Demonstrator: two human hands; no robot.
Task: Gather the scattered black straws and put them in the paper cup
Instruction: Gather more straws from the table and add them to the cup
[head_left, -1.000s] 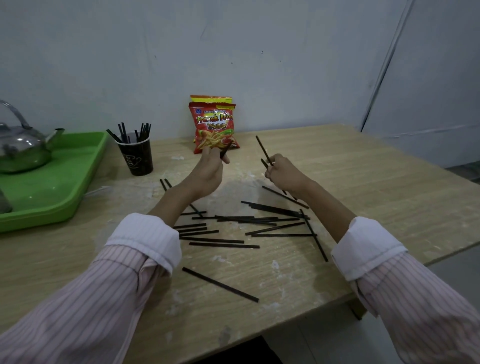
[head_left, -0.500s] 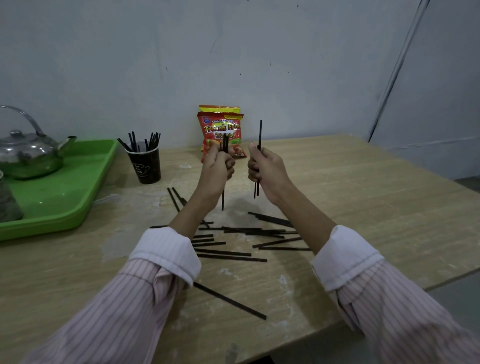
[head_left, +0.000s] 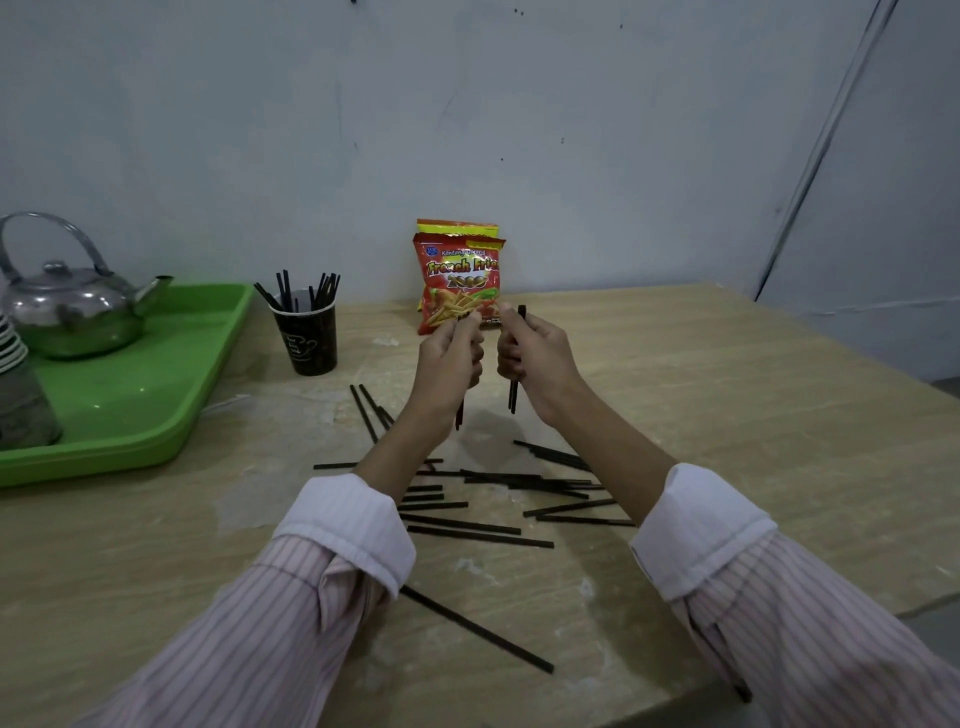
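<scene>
Black straws (head_left: 480, 535) lie scattered across the middle of the worktop (head_left: 727, 441), most of them in a loose pile beneath the person's forearms, with one alone near the front edge. Several already stand in the black paper cup (head_left: 305, 338) at the left rear, so the job appears partly done, with the larger share left. The left hand (head_left: 451, 358) and right hand (head_left: 535, 356), raised side by side above the pile, each close on upright straws; how many each holds is hard to tell. A snack bag (head_left: 460, 278) leans against the wall behind them. A kettle (head_left: 72, 306) sits on a green tray (head_left: 156, 405) beside the cup. Nothing blocks the way to the cup.
</scene>
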